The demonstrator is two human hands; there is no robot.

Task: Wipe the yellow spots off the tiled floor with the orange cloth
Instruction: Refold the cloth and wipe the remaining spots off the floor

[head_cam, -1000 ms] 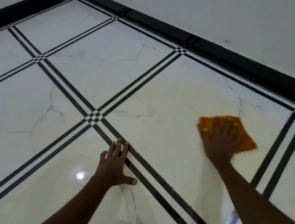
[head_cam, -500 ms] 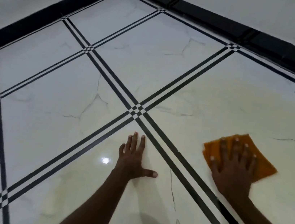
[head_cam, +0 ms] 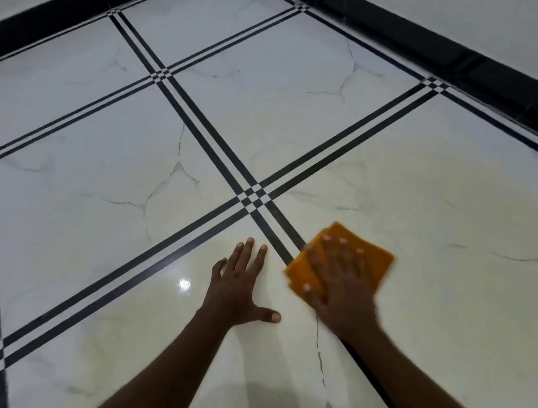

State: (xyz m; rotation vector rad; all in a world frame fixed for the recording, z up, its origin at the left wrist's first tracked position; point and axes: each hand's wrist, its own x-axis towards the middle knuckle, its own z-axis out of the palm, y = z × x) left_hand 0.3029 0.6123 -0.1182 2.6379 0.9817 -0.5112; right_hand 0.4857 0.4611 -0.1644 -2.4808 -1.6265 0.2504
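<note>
Right hand (head_cam: 341, 283) presses flat, fingers spread, on the folded orange cloth (head_cam: 306, 271) over a black joint line; left hand (head_cam: 235, 285), at its nine o'clock, rests open and empty on the glossy white marble-pattern tiled floor (head_cam: 91, 179). Wiping is under way. Motion blur obscures any distinct yellow spots, so the next stroke probably belongs on the faint yellowish film toward three o'clock.

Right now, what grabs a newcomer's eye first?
The bright orange cloth, pressed flat under the right hand at lower centre-right, straddling a black tile stripe. Beside it the left hand lies splayed on the glossy white marble-look tiled floor, near a ceiling-light glint.
</note>
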